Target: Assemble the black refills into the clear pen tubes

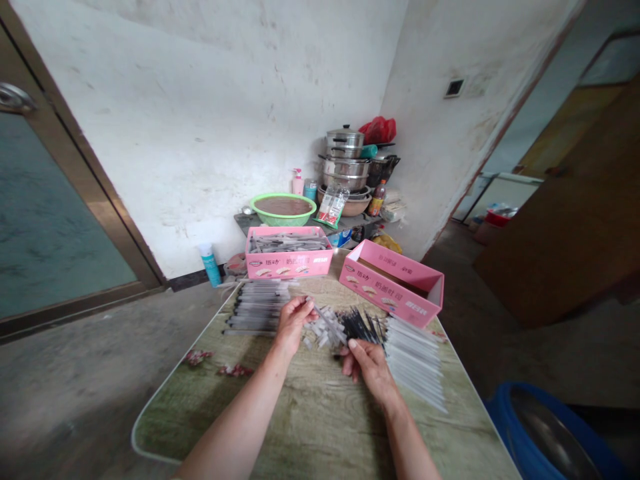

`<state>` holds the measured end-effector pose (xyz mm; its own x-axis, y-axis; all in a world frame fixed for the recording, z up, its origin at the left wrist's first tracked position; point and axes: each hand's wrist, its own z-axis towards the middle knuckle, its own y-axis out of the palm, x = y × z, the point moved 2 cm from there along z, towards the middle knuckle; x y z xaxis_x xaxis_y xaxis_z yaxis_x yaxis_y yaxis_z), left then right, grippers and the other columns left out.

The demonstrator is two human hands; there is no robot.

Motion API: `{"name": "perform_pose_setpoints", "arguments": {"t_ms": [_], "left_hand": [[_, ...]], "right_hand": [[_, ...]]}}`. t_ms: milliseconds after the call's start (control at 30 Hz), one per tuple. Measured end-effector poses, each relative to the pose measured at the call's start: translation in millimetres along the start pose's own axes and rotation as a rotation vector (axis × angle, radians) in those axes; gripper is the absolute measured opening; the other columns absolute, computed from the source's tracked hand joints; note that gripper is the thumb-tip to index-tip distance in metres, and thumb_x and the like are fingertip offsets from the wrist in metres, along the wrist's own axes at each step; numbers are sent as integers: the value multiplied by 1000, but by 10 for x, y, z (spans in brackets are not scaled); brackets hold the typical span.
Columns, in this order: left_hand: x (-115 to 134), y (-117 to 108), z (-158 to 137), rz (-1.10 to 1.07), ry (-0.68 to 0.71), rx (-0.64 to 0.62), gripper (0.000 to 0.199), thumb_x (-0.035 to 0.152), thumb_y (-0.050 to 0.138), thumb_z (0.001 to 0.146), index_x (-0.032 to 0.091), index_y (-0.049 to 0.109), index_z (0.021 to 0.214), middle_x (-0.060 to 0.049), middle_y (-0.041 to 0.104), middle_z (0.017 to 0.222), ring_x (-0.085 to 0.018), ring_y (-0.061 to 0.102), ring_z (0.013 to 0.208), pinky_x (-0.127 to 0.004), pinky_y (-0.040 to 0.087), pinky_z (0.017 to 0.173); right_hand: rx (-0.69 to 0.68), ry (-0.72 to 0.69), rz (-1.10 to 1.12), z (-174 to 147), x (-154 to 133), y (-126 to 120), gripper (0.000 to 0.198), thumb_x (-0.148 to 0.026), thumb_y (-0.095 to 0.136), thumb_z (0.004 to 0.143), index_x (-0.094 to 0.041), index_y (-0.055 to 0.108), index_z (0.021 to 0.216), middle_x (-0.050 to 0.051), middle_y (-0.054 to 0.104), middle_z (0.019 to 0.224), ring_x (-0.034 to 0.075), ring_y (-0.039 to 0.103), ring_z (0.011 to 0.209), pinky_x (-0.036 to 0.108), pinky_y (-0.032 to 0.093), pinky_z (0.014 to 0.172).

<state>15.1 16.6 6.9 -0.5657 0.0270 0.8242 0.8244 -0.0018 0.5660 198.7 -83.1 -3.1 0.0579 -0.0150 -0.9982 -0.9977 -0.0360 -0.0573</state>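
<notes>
Many pens (257,308) seem finished near the table's (320,417) left edge; tubes (416,363) remain. Left hand (293,323) pinches one stick (316,307); right hand (369,363) half-curls, hold unclear.

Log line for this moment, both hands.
left hand: pinching slim grey piece | right hand: at black rods, grip unclear | clear tubes: right of black rods
</notes>
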Motion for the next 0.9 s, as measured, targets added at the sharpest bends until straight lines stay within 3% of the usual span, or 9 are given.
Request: {"name": "perform_pose_setpoints", "arguments": {"t_ms": [433, 633, 900], "left_hand": [[16, 12, -9, 19, -12, 27, 46, 41, 90, 51, 12, 70, 81, 0, 64, 67, -11, 58, 56, -26, 54, 60], [30, 29, -15, 3, 9, 10, 44, 40, 89, 54, 12, 69, 82, 1, 62, 68, -11, 58, 58, -26, 54, 61], [40, 42, -30, 6, -4, 19, 46, 41, 90, 51, 12, 70, 79, 0, 62, 67, -11, 57, 57, -25, 53, 59]], "right_hand": [[39, -11, -25, -10, -21, -14, 40, -54, 67, 80, -17, 59, 66, 0, 62, 48, 9, 45, 38, 21, 36, 40], [-30, 28, 12, -24, -34, 16, 49, -62, 55, 85, -15, 67, 79, 1, 63, 50, 11, 47, 38, 22, 37, 38], [61, -10, -36, -6, -30, -44, 38, -52, 72, 76, -18, 60, 62, 0, 61, 50, 11, 47, 43, 24, 38, 45]]}}
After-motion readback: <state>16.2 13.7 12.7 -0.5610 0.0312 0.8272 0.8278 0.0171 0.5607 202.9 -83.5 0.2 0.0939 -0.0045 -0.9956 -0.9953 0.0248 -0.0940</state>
